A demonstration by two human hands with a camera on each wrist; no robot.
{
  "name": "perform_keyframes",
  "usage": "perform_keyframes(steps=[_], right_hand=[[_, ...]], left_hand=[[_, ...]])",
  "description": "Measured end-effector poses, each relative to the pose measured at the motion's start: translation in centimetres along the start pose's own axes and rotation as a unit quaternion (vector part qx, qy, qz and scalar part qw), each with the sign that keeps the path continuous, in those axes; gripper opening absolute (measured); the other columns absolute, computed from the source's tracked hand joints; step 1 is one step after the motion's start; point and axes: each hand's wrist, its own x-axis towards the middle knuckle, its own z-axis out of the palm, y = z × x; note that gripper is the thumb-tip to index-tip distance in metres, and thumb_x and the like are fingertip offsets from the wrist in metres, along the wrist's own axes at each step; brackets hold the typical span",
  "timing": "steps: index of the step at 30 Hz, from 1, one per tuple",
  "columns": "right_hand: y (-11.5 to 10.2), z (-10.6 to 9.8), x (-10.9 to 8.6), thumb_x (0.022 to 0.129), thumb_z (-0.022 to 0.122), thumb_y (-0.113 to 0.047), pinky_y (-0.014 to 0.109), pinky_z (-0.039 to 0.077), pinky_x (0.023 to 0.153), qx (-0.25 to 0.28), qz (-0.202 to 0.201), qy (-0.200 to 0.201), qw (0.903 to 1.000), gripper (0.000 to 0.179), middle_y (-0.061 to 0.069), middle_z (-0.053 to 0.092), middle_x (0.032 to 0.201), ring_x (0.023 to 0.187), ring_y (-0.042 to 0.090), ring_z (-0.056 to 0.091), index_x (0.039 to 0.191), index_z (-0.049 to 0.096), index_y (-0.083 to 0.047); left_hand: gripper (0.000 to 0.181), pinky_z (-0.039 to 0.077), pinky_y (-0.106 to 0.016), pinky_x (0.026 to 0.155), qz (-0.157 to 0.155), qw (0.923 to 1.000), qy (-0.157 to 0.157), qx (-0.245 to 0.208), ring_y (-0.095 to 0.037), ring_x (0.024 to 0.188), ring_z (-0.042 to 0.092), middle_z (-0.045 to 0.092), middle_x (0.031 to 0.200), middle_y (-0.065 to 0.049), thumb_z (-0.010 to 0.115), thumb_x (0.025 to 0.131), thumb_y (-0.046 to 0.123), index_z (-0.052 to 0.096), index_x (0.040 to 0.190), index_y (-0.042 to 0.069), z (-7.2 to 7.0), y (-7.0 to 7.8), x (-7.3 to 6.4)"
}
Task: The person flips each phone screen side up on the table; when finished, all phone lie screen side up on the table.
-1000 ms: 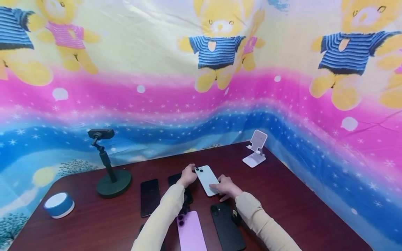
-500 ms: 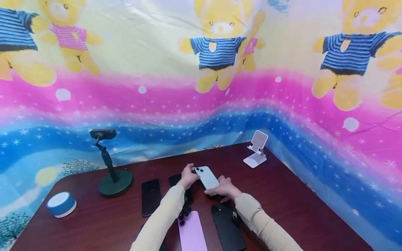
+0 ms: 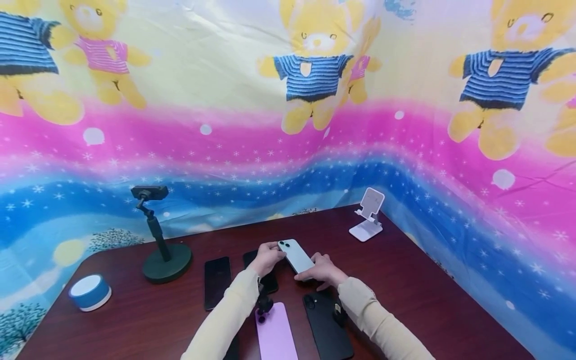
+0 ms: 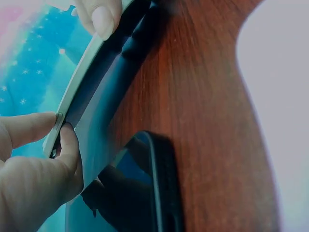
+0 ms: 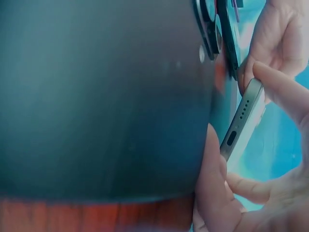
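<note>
A pale white smartphone (image 3: 298, 257) is held back-up and tilted over the table between both hands. My left hand (image 3: 267, 259) pinches its edge near the camera end, thumb and finger on opposite faces in the left wrist view. My right hand (image 3: 325, 270) grips the other end; in the right wrist view its fingers lie around the bottom edge (image 5: 240, 118) with the charging port. Beneath my left hand lies a black phone (image 3: 270, 282). A purple phone (image 3: 276, 331) and a dark grey phone (image 3: 327, 325) lie nearer, the dark one below my right wrist.
Another black phone (image 3: 218, 280) lies left of my left forearm. A dark green round-based stand (image 3: 167, 262) and a blue-and-white roll-shaped object (image 3: 90, 292) stand farther left. A white folding phone stand (image 3: 366, 230) is at the back right. A bear-print cloth (image 3: 234, 150) hangs behind the table.
The white phone has gone from lying flat to being lifted and tilted. My right thumb has shifted onto its lower end, and my left hand has closed on its camera-end edge.
</note>
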Motion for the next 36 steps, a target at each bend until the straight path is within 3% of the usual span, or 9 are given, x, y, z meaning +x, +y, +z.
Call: perform_keyframes(steps=[6, 9, 12, 15, 20, 27, 36], right_hand=[[0.2, -0.3, -0.1, 0.073, 0.083, -0.026, 0.044, 0.058, 0.066, 0.024, -0.007, -0.024, 0.9994, 0.064, 0.019, 0.037, 0.12, 0.091, 0.031, 0.05, 0.117, 0.046, 0.001], [0.2, -0.5, -0.1, 0.073, 0.083, -0.025, 0.041, 0.057, 0.067, 0.029, -0.012, -0.033, 0.9989, 0.064, 0.018, 0.041, 0.119, 0.089, 0.03, 0.051, 0.12, 0.048, 0.002], [0.3, -0.6, -0.2, 0.074, 0.083, -0.026, 0.035, 0.055, 0.065, 0.023, -0.023, -0.038, 0.9988, 0.066, 0.016, 0.048, 0.115, 0.082, 0.026, 0.053, 0.123, 0.05, 0.003], [0.4, -0.6, -0.2, 0.075, 0.082, -0.026, 0.03, 0.051, 0.059, 0.022, -0.033, -0.043, 0.9983, 0.068, 0.015, 0.052, 0.111, 0.074, 0.022, 0.053, 0.127, 0.05, 0.004], [0.3, -0.6, -0.3, 0.077, 0.08, -0.028, 0.029, 0.051, 0.06, 0.042, -0.032, -0.055, 0.9971, 0.07, 0.014, 0.055, 0.108, 0.074, 0.021, 0.055, 0.13, 0.049, 0.004], [0.7, -0.7, -0.2, 0.078, 0.079, -0.028, 0.031, 0.054, 0.068, 0.071, -0.025, -0.075, 0.9943, 0.07, 0.014, 0.057, 0.114, 0.082, 0.022, 0.058, 0.133, 0.047, 0.002], [0.7, -1.4, -0.3, 0.085, 0.074, -0.027, 0.045, 0.053, 0.09, 0.108, -0.05, -0.135, 0.9836, 0.073, 0.018, 0.051, 0.131, 0.098, 0.026, 0.06, 0.143, 0.039, 0.001]], left_hand=[[0.062, 0.035, -0.047, 0.111, -0.008, 0.999, -0.024, -0.037, -0.043, 0.137, 0.033, 0.021, 0.149, -0.038, 0.047, 0.093, -0.011, 0.013, 0.145, -0.018, -0.6, -0.2, -0.4], [0.058, 0.035, -0.046, 0.111, -0.003, 0.9985, -0.032, -0.045, -0.037, 0.131, 0.042, 0.032, 0.144, -0.036, 0.047, 0.093, -0.011, 0.019, 0.144, -0.017, -0.8, -0.3, -0.5], [0.052, 0.039, -0.045, 0.108, 0.007, 0.9988, -0.03, -0.038, -0.027, 0.115, 0.055, 0.045, 0.132, -0.032, 0.048, 0.092, -0.011, 0.03, 0.141, -0.015, -0.9, -0.3, -0.6], [0.052, 0.041, -0.044, 0.107, 0.017, 0.999, -0.027, -0.032, -0.018, 0.106, 0.057, 0.049, 0.127, -0.028, 0.05, 0.092, -0.01, 0.032, 0.141, -0.013, -1.0, -0.2, -0.9], [0.06, 0.038, -0.046, 0.109, 0.029, 0.9982, -0.034, -0.04, -0.025, 0.117, 0.053, 0.041, 0.137, -0.032, 0.05, 0.093, -0.008, 0.023, 0.146, -0.011, -1.2, 0.1, -1.1], [0.061, 0.036, -0.047, 0.11, 0.038, 0.9972, -0.041, -0.05, -0.036, 0.13, 0.043, 0.032, 0.145, -0.033, 0.053, 0.094, -0.003, 0.024, 0.148, -0.006, -1.3, 0.0, -1.0], [0.053, 0.033, -0.053, 0.11, 0.061, 0.9916, -0.094, -0.065, -0.041, 0.132, 0.04, 0.029, 0.145, -0.034, 0.049, 0.098, 0.002, 0.02, 0.143, 0.006, -1.3, 0.2, -0.8]])
